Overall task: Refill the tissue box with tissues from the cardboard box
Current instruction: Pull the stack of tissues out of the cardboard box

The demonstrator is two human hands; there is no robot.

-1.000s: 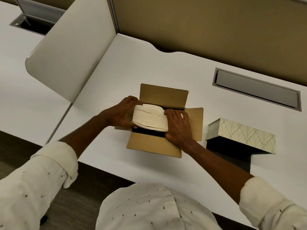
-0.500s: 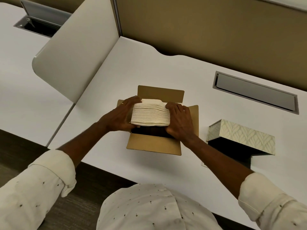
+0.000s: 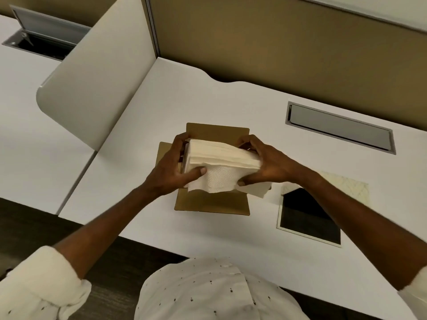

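Lifting a stack of tissues (image 3: 221, 162) above the open cardboard box (image 3: 211, 204) at bench (image 3: 231, 100) centre | left hand (image 3: 171, 167) and right hand (image 3: 265, 162) clamp its two ends, loose bottom sheets drooping | tissue box (image 3: 309, 218) lies open at 3 o'clock | best practice: thumbs under, keep stack level, tuck stray sheets.

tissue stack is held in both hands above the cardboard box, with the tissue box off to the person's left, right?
Not quite. The head view shows the tissue box to the person's right. The rest holds: left hand and right hand hold the tissue stack above the cardboard box.
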